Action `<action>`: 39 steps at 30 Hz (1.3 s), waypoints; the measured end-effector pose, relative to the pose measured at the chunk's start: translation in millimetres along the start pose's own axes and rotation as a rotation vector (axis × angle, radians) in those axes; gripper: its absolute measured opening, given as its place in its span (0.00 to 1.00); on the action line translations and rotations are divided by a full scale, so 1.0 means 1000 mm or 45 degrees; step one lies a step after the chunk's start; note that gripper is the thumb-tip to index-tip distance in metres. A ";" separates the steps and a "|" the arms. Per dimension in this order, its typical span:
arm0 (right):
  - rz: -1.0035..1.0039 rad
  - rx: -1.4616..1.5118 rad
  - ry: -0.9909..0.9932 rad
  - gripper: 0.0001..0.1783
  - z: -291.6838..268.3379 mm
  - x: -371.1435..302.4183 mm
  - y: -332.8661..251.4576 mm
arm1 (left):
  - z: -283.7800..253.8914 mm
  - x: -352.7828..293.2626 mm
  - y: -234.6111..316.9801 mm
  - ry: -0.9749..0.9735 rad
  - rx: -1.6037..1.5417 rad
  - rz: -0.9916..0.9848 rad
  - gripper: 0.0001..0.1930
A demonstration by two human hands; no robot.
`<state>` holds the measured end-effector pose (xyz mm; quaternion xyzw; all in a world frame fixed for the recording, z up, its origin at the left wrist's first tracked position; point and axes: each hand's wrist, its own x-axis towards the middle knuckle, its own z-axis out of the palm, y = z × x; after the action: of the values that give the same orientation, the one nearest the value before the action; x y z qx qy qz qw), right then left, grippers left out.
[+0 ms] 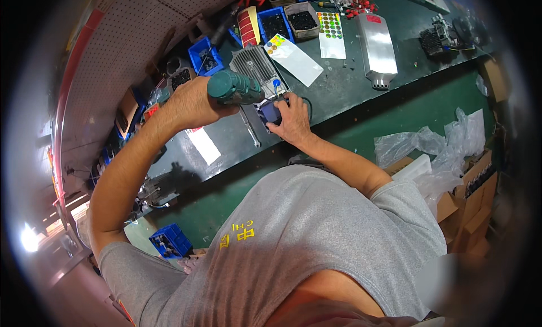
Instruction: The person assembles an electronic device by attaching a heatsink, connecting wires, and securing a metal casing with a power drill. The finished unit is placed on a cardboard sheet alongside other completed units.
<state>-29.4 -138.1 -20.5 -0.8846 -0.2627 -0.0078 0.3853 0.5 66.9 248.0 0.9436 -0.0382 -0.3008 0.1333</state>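
My left hand [195, 103] is wrapped round the grip of a green power screwdriver [234, 87], whose body points right toward a metal housing. That finned grey housing [253, 62] lies on the bench, with a blue round piece and thin wires near its right edge. My right hand [294, 121] curls its thumb and fingers round a dark blue block [270, 112] at the near end of the housing. The screwdriver's tip is hard to make out against the block. A wrench [249, 127] lies just left of the block.
The green bench [350, 95] holds blue bins [204, 57] of small parts, sticker sheets [332, 36], a white card [302, 64] and a silver finished housing [377, 49]. Red-tipped parts lie at the back. Cartons and clear plastic [435, 143] stand at right; a blue crate [170, 240] sits low at left.
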 end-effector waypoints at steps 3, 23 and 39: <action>0.005 0.001 -0.008 0.36 0.000 0.000 0.000 | 0.004 0.001 -0.006 0.010 0.038 0.023 0.21; -0.091 -0.062 0.078 0.35 0.006 -0.004 -0.002 | 0.013 -0.048 -0.030 0.398 -0.360 0.189 0.21; -0.101 -0.366 -0.268 0.35 -0.002 -0.005 -0.018 | 0.408 -0.047 -0.163 0.701 -0.576 -0.551 0.33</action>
<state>-42.1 -131.7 -8.6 -0.9153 -0.3327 0.0323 0.2246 -274.9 137.3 -89.8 0.9219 0.2652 -0.0590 0.2763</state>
